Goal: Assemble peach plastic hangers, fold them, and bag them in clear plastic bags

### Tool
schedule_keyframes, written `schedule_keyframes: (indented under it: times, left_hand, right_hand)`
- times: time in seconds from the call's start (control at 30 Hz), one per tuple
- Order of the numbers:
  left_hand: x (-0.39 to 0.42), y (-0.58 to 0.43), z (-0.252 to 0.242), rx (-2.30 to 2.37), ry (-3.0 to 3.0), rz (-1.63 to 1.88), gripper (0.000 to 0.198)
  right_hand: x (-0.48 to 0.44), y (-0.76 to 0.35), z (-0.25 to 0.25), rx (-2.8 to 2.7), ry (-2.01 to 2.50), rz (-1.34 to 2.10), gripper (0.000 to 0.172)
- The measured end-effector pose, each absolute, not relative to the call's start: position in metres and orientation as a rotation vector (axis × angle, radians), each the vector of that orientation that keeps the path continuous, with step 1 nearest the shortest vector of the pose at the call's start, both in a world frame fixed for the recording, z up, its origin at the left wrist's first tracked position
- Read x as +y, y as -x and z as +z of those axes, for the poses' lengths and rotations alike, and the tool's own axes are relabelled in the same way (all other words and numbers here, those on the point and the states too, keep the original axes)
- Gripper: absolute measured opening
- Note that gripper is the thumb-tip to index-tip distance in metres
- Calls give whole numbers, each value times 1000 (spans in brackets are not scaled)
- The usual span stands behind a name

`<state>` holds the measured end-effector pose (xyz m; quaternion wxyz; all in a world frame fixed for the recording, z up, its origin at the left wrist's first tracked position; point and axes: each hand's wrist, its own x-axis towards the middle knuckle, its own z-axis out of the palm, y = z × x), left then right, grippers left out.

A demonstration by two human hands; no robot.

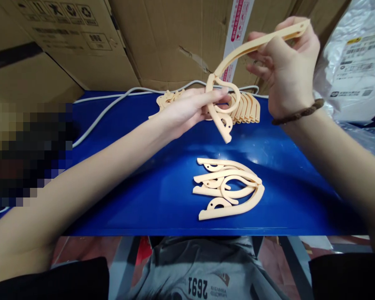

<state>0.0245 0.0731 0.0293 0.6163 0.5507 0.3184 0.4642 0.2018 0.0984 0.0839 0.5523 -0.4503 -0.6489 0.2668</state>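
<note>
Held up above the blue table is a cream plastic folding hanger (pixel 231 60), its hook curling down near the middle joint. My left hand (pixel 203 104) grips it by the hook and the lower arm. Raised at the right, my right hand (pixel 284 58) pinches the long upper arm close to its end. Below, folded hangers (pixel 228 189) lie on the table, overlapping, with their joints to the right. Behind my left hand are a row of cream hanger arms (pixel 246 109) and a small pile of cream hook pieces (pixel 168 100), partly hidden.
The blue table (pixel 128 200) ends just before my lap. Cardboard boxes (pixel 162 41) wall off the back, with a white cable (pixel 112 96) running along them. Bubble-wrapped packaging (pixel 356 62) with a label stands at the right.
</note>
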Motion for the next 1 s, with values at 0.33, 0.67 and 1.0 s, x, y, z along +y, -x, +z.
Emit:
schedule_keyframes:
  times: [0.33, 0.67, 1.0]
  left_hand:
    - [81, -9, 37, 802, -1154, 1100, 15]
    - [78, -6, 28, 913, -1226, 820, 29]
    - [72, -4, 29, 826, -1272, 875, 30]
  right_hand:
    - [105, -227, 99, -2111, 1200, 300, 18]
    - [109, -217, 77, -2671, 1395, -305, 40]
    - [103, -207, 61, -2500, 1272, -144, 35]
